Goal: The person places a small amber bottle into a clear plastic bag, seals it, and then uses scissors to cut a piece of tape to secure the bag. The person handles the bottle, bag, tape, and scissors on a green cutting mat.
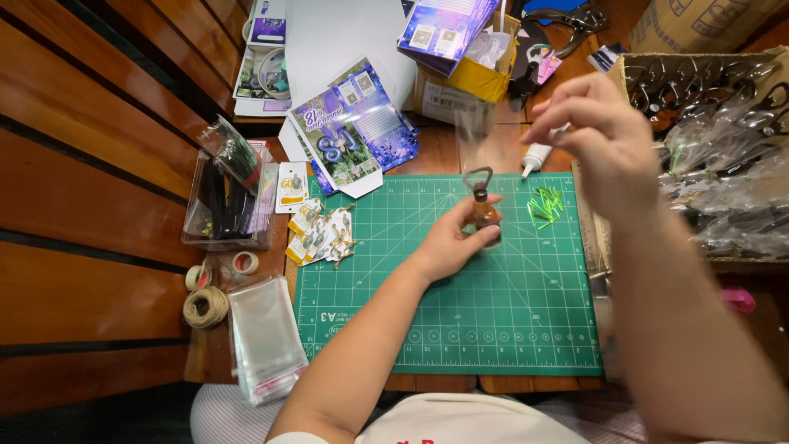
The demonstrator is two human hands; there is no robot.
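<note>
My left hand [450, 243] holds a small brown bottle-shaped opener [483, 210] with a metal loop on top, upright over the green cutting mat [493, 329]. My right hand [598, 136] is raised above the mat's far right corner, fingers pinched on a thin clear plastic sleeve [475, 136] that hangs blurred just above the opener. A small pile of green strips [544, 204] lies on the mat right of the opener.
Packaged openers [322, 234] lie at the mat's left edge. A clear box [228, 201], twine and tape rolls [205, 296], and clear bags [265, 335] sit left. Printed cards [353, 123], a yellow box [468, 78], a glue bottle [534, 158] lie behind; bagged openers [723, 164] fill a carton right.
</note>
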